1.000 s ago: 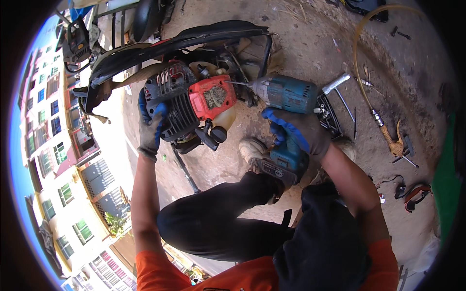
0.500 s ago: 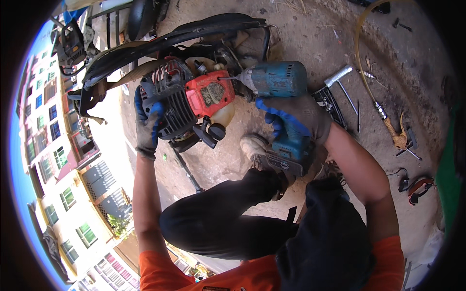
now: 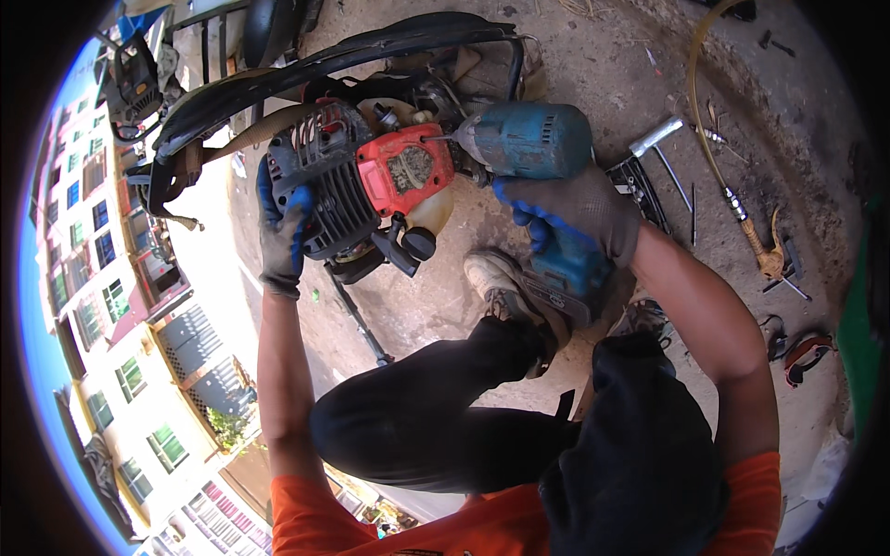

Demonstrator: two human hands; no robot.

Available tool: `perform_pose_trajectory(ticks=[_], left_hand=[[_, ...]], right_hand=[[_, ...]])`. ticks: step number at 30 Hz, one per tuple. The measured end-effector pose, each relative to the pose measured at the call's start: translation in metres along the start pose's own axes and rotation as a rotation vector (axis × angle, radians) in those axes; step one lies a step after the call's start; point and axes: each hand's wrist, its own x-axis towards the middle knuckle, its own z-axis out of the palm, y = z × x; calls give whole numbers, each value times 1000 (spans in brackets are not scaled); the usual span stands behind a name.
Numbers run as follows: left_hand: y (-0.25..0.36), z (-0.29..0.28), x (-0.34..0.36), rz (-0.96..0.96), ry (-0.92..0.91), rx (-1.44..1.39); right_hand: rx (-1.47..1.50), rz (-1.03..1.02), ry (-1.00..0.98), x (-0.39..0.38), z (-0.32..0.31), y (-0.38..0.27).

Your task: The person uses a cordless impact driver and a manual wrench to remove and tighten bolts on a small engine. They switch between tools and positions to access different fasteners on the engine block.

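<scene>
A small engine [image 3: 329,199] with a black finned housing and a red cover [image 3: 378,176] lies in front of me. My gloved left hand [image 3: 283,232] is wrapped round the housing's left side, thumb on the fins. In my gloved right hand [image 3: 589,218] is a teal cordless impact driver [image 3: 533,139], gripped by its handle, its battery end above my shoe. Its thin bit points left and meets the red cover near the upper right corner. Whether the bit sits in a screw is too small to tell. A black knob [image 3: 419,243] sticks out below the cover.
Right of the driver lie a T-shaped socket wrench [image 3: 658,137] and an open case of bits [image 3: 640,190]. Farther right, a yellowish hose ends in an air blow gun [image 3: 768,259]. A padded black strap [image 3: 343,60] arches behind the engine. My shoe [image 3: 491,273] is below it.
The driver's battery end has swung slightly up and to the right, with my right hand still round the handle. The left hand keeps its hold on the engine. The whole view has shifted a little.
</scene>
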Motion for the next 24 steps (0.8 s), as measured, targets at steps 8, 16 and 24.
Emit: perform_pose_trajectory(ticks=[8, 16, 24], left_hand=[[-2, 2, 0, 5, 34, 36], [-2, 4, -1, 7, 49, 24], [21, 33, -4, 338, 218, 604]], right_hand=[[78, 22, -12, -6, -5, -4], [212, 2, -30, -8, -15, 15], [191, -99, -64, -28, -36, 26]])
